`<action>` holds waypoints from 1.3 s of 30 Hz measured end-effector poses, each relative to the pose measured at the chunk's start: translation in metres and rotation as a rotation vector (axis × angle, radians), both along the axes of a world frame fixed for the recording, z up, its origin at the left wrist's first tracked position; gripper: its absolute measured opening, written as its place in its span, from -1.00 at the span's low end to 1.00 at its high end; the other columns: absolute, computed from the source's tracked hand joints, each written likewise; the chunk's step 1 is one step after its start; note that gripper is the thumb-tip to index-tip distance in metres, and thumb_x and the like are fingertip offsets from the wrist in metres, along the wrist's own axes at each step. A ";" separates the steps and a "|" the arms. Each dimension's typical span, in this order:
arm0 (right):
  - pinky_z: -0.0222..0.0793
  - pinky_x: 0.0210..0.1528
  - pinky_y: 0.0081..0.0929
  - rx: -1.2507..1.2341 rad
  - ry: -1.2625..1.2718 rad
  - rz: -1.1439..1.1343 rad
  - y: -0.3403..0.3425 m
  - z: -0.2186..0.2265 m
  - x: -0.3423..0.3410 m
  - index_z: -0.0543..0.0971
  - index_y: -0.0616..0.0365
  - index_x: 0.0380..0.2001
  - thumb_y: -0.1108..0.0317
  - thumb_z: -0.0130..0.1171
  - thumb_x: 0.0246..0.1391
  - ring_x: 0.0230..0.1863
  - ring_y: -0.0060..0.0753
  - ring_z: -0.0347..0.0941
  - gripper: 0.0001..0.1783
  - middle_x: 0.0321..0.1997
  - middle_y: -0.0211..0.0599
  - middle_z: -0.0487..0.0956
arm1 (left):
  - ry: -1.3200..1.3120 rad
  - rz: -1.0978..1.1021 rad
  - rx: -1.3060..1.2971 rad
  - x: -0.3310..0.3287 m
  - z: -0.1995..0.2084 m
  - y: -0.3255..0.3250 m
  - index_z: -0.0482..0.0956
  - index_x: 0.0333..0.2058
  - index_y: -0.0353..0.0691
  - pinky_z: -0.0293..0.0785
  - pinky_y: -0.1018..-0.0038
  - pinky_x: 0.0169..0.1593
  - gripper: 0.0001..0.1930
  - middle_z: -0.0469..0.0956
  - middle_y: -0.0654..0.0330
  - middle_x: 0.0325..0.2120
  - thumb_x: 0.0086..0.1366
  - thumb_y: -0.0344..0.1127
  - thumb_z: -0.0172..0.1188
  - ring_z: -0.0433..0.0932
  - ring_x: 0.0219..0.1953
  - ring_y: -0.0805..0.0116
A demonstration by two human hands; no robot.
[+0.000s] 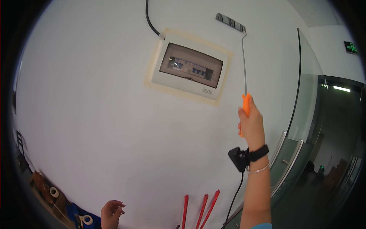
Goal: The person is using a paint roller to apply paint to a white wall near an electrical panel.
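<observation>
My right hand (251,124) is wrapped around the orange handle of a paint roller (244,61). Its thin metal rod runs upward to a grey, dark-striped roller sleeve, which lies against or very close to the white wall (114,133), right of and above a breaker box (190,66). That box has a tinted window with switches behind it, and masking tape (152,57) edges it. Low in the picture, my left hand (110,214) is loosely curled with fingers apart and nothing in it.
A black cable (150,23) runs into the box's top. Several red-wrapped rods (200,212) stand at the bottom. Tape rolls (87,220) and scissors (79,221) lie lower left. On the right are a glass door with metal handles (293,160) and a dark doorway (339,133).
</observation>
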State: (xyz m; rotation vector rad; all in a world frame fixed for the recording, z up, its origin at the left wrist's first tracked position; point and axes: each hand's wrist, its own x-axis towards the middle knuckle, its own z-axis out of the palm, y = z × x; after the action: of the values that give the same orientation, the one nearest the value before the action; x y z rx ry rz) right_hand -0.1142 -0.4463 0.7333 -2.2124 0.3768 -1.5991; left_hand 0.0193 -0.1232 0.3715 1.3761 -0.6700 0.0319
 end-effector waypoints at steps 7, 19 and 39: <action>0.31 -0.75 -0.47 -0.110 -0.081 -0.038 -0.013 0.085 0.037 0.26 0.20 0.21 0.41 -0.07 0.16 -0.73 -0.44 0.37 -0.49 -0.57 -0.22 0.46 | 0.025 0.055 -0.046 0.045 -0.001 0.010 0.48 -0.03 -0.33 0.44 0.56 -0.27 -0.71 0.59 0.16 -0.21 0.38 -0.27 0.11 0.51 -0.35 0.47; 0.32 -0.70 -0.37 -0.150 -0.136 -0.029 -0.041 0.229 0.072 0.40 0.30 -0.05 0.45 -0.07 0.07 -0.70 -0.40 0.37 -0.66 -0.57 -0.22 0.43 | 0.039 0.109 -0.073 0.079 0.027 0.006 0.48 -0.04 -0.30 0.43 0.56 -0.26 -0.69 0.58 0.17 -0.21 0.38 -0.21 0.12 0.50 -0.34 0.47; 0.26 -0.70 -0.44 -0.024 -0.069 -0.088 -0.052 0.277 0.084 0.25 0.02 0.25 0.46 -0.10 0.12 -0.61 -0.41 0.37 -0.43 -0.46 -0.22 0.44 | 0.040 0.187 -0.075 0.089 0.041 0.003 0.49 -0.04 -0.31 0.44 0.56 -0.27 -0.73 0.59 0.17 -0.22 0.38 -0.27 0.11 0.51 -0.35 0.47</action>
State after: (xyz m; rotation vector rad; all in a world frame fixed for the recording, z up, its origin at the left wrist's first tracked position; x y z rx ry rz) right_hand -0.0301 -0.4983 1.0102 -2.1792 0.4428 -1.7285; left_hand 0.1086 -0.1203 0.4128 1.3599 -0.5010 0.1761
